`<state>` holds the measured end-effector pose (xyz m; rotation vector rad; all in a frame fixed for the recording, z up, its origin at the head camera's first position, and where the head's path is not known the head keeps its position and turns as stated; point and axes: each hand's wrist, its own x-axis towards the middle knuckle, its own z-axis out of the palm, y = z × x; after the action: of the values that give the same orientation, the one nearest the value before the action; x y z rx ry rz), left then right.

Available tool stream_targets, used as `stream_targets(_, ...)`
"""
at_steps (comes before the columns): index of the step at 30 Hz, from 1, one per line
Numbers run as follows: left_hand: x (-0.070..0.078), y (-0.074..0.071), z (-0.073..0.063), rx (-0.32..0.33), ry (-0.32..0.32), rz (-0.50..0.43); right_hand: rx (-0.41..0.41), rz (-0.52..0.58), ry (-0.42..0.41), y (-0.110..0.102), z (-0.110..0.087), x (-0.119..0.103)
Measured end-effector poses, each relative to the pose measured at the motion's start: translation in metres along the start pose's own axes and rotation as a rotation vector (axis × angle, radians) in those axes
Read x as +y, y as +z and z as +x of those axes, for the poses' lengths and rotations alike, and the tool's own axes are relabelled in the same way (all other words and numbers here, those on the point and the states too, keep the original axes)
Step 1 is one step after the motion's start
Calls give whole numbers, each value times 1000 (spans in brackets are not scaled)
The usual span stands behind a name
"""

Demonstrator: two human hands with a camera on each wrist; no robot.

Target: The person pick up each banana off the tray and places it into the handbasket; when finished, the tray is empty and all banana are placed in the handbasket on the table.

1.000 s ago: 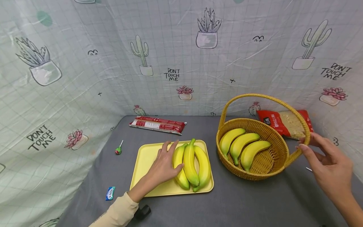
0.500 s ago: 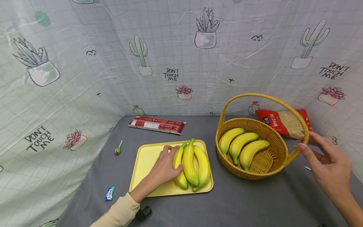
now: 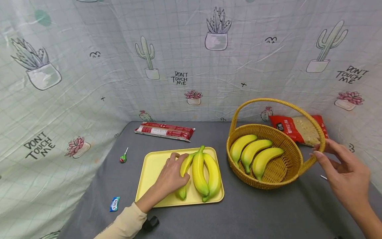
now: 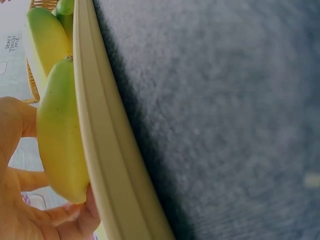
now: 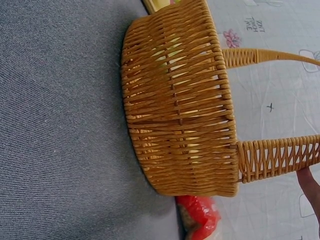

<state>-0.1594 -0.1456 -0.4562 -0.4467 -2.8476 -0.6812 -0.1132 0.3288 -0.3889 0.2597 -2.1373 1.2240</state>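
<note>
My left hand [image 3: 171,176] grips the leftmost banana [image 3: 181,193] on a pale yellow tray [image 3: 150,169], thumb on its right side and fingers on its left. In the left wrist view this banana [image 4: 62,135] lies along the tray's rim [image 4: 107,150], between thumb and fingers. Two more bananas [image 3: 199,172] lie close together to its right on the tray. On the right, my right hand [image 3: 347,172] pinches the handle [image 3: 320,137] of a woven basket [image 3: 277,171] between thumb and fingers. Three bananas [image 3: 253,152] lie side by side inside it.
Behind the tray lies a long red packet [image 3: 167,131]. A red bag [image 3: 307,129] with pale contents rests behind the basket. Left of the tray are a green lollipop [image 3: 123,158] and a small blue-green wrapper [image 3: 114,204]. A patterned curtain [image 3: 167,99] stands behind the grey table.
My left fingers have closed around the leftmost banana, and its lower end has shifted left, away from the other two. My right hand stays at the basket handle.
</note>
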Motion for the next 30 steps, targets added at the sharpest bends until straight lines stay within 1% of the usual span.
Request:
stream_targets(3,-2,-1,-1,4,-4,16,1,11,-7,0,0,1)
stream_targets(11,-9,-5,-2,3,-43,32,3,5,-3,0,0,1)
stream_targets(20,-12,-11,-1,29,-42,40,7,-11,8,0,1,2)
stream_targets(30,-8,-18,2,62,-30,49,6,-8,25,0,0,1)
